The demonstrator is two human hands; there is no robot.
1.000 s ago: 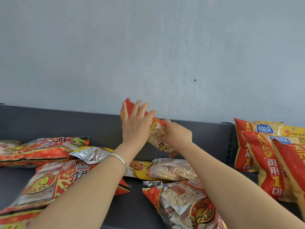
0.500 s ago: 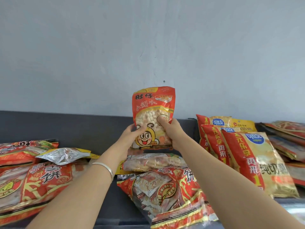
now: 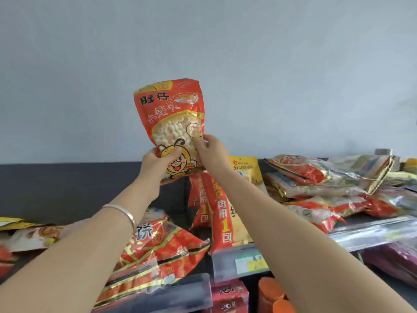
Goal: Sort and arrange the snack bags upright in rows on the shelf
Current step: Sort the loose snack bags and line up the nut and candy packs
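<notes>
An orange-red snack bag (image 3: 169, 114) with a cartoon face and a window of small round biscuits is held upright in the air above the dark shelf (image 3: 67, 186). My left hand (image 3: 159, 162) grips its lower left corner with the thumb across the front. My right hand (image 3: 212, 152) pinches its lower right edge. Right behind and below it stand upright red and yellow bags (image 3: 216, 208) in a row.
Flat red cracker bags (image 3: 162, 247) lie on the shelf at the lower left. A loose heap of red and silver bags (image 3: 327, 184) fills the right side. The shelf's clear price rail (image 3: 243, 260) runs along the front, with packages on a lower level beneath.
Both hands have lifted the orange bag higher and turned it face-on, and my view has swung right, so the upright row and the right-hand heap now show.
</notes>
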